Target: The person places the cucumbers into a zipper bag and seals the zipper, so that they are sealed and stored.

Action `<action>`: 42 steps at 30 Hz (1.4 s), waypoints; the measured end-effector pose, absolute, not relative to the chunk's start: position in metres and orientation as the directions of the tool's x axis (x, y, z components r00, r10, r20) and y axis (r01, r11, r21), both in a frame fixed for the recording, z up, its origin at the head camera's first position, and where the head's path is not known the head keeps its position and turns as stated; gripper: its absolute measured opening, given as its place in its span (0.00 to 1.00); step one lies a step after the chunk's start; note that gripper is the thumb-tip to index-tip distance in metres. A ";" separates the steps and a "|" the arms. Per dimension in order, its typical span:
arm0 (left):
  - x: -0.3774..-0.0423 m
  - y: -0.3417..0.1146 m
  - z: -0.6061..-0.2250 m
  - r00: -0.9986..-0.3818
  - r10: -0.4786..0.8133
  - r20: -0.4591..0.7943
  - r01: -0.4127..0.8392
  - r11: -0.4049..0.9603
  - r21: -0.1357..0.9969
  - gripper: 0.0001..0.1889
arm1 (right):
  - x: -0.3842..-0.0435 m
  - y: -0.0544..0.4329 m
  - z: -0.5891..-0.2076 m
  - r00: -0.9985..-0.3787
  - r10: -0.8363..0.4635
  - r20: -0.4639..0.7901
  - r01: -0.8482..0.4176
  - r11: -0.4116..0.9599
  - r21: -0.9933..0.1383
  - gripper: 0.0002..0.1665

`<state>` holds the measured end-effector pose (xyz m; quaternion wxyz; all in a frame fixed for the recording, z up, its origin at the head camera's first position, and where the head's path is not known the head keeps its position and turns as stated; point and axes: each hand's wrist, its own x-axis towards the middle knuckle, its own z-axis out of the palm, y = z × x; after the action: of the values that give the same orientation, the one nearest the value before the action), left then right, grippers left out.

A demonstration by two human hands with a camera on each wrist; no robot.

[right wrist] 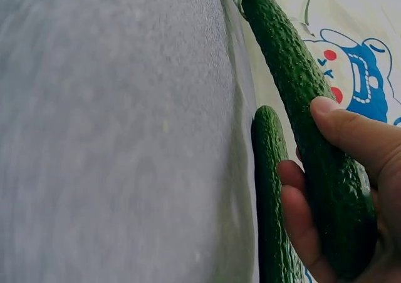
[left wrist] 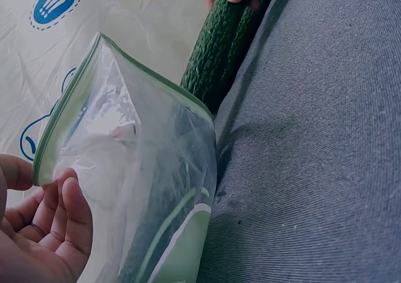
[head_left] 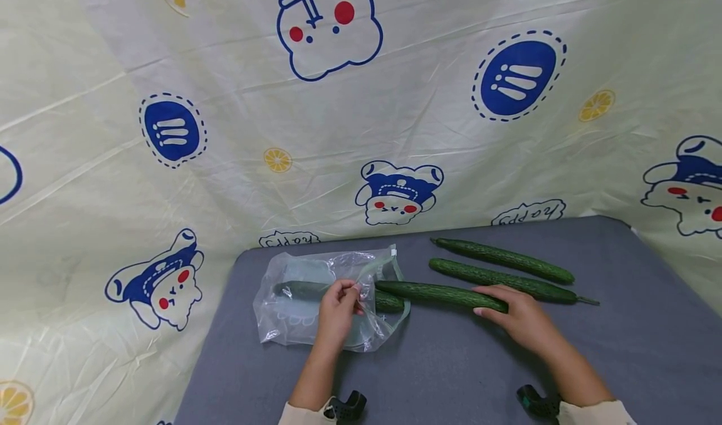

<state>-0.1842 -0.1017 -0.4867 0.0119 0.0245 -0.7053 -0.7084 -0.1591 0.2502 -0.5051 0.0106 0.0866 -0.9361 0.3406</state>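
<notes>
A clear zip bag (head_left: 352, 261) with a pale green rim lies on the table, its mouth facing right. My left hand (head_left: 336, 309) pinches the rim between thumb and fingers, and the mouth gapes in the left wrist view. One cucumber (head_left: 299, 289) lies inside the bag, its right end at the mouth. My right hand (head_left: 521, 318) grips a second cucumber (head_left: 434, 292) by its right end, thumb along one side and fingers round the other (right wrist: 297, 205). That cucumber's left tip is at the bag's opening; how far it reaches in, I cannot tell.
Two more cucumbers lie behind the right hand: one at the back (head_left: 507, 256), one nearer (head_left: 502, 279) with a stem at its right end. A grey cloth covers the table (head_left: 429, 368). A printed cream sheet (head_left: 237, 205) hangs behind and beside it.
</notes>
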 end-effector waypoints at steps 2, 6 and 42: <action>-0.184 -0.102 -0.487 -0.999 -0.049 -0.015 -0.015 -0.005 1.000 0.10 | -0.161 0.247 -0.506 -0.985 -0.156 0.079 -0.170 0.753 -0.636 0.30; -0.184 -0.101 -0.485 -0.998 -0.056 -0.014 -0.013 -0.019 1.000 0.10 | -0.166 0.240 -0.507 -0.985 -0.159 0.068 -0.166 0.748 -0.643 0.30; -0.183 -0.101 -0.485 -0.997 -0.078 0.008 0.011 -0.036 0.999 0.10 | -0.161 0.224 -0.510 -0.985 -0.141 0.102 -0.170 0.649 -0.742 0.29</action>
<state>-0.1834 -0.1005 -0.4852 0.0311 0.0242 -0.6934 -0.7194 -0.1615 0.2235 -0.5103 0.0177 0.0858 -0.9078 0.4101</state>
